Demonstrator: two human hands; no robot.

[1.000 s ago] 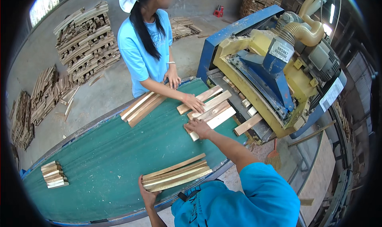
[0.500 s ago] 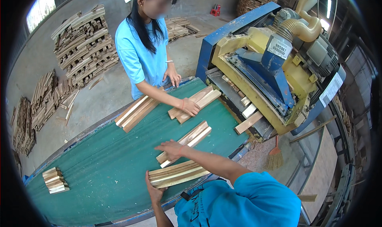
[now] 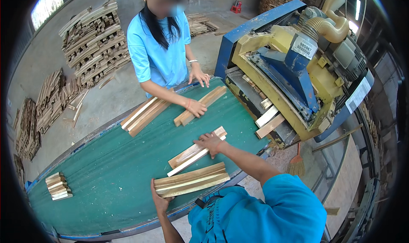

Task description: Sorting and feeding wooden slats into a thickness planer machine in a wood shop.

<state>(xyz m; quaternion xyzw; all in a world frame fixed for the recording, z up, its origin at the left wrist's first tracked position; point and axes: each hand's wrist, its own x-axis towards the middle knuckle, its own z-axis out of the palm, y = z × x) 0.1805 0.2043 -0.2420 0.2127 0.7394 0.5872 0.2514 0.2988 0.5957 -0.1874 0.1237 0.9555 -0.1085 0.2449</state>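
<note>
My left hand [image 3: 161,201] curls round the left end of a bundle of wooden strips [image 3: 191,180] lying side by side near the conveyor's front edge. Just beyond, my right hand [image 3: 210,143] spans a pair of wooden strips [image 3: 189,156], fingers over the far side and thumb on the near side. The paler strip of that pair sits slightly offset. Across the belt a co-worker's hand [image 3: 196,108] rests on two more strips [image 3: 213,97], and their other hand [image 3: 199,75] is held near the belt's far edge.
The green belt [image 3: 106,179] carries a short stack of strips [image 3: 59,186] at left and a group [image 3: 147,114] by the co-worker. A yellow-and-blue machine [image 3: 272,72] stands right, with strips [image 3: 269,126] protruding. Wood piles [image 3: 96,45] and a broom [image 3: 297,160] are on the floor.
My right hand has moved right and away along the pair, whose pale strip shifted. The bundle at my left hand moved slightly. The co-worker's two strips are closer together; a pale strip protrudes further from the machine.
</note>
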